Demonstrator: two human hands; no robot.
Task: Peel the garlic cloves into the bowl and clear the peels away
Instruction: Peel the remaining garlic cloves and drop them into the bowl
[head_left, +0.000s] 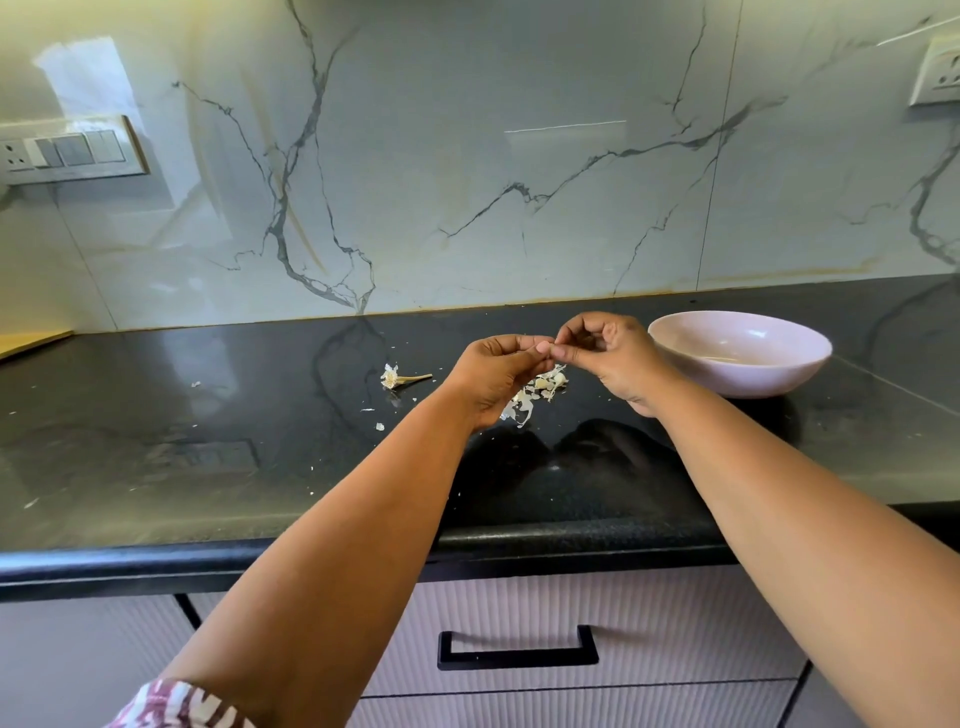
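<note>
Both hands are raised above the black counter (208, 415), fingertips meeting. My left hand (498, 371) and my right hand (608, 358) pinch a small garlic clove between them; the fingers hide nearly all of it. Beneath the hands lies a heap of pale garlic peels and cloves (540, 389). A bare garlic stem with its papery base (397, 378) lies to the left of the heap. The pale pink bowl (779, 374) stands just to the right of my right hand, with a few pale pieces at its bottom.
Small peel flakes (379, 426) are scattered over the counter to the left and front. A marble backsplash rises behind, with a switch panel (67, 153) at the left and a socket (937, 73) at the top right. A drawer with a black handle (519, 649) sits below the counter edge.
</note>
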